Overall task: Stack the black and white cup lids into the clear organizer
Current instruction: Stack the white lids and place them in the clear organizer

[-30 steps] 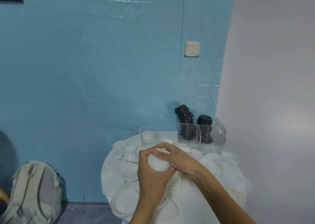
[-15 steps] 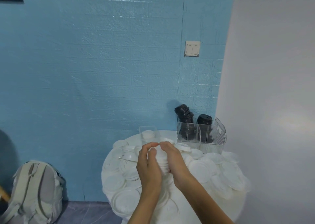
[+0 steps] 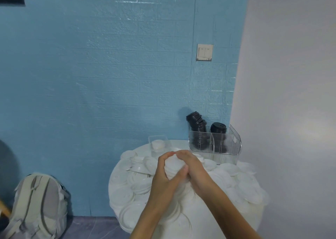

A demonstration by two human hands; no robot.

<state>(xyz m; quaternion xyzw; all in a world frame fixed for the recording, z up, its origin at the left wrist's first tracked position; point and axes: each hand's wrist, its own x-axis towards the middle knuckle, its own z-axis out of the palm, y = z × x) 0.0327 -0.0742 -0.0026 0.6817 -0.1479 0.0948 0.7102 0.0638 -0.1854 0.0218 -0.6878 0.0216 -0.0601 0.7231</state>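
I see both hands over the middle of the round counter (image 3: 183, 144). My left hand (image 3: 161, 177) and right hand (image 3: 194, 171) cup a stack of white lids (image 3: 173, 166) between them, fingers (image 3: 164, 157) curled round its sides. Loose white lids (image 3: 229, 169) cover the counter. The organizer (image 3: 227, 144) stands at the far right edge with black lids (image 3: 197, 124) in two compartments. A small bin (image 3: 159, 144) sits at the far edge. A backpack (image 3: 38, 204) rests on the floor.
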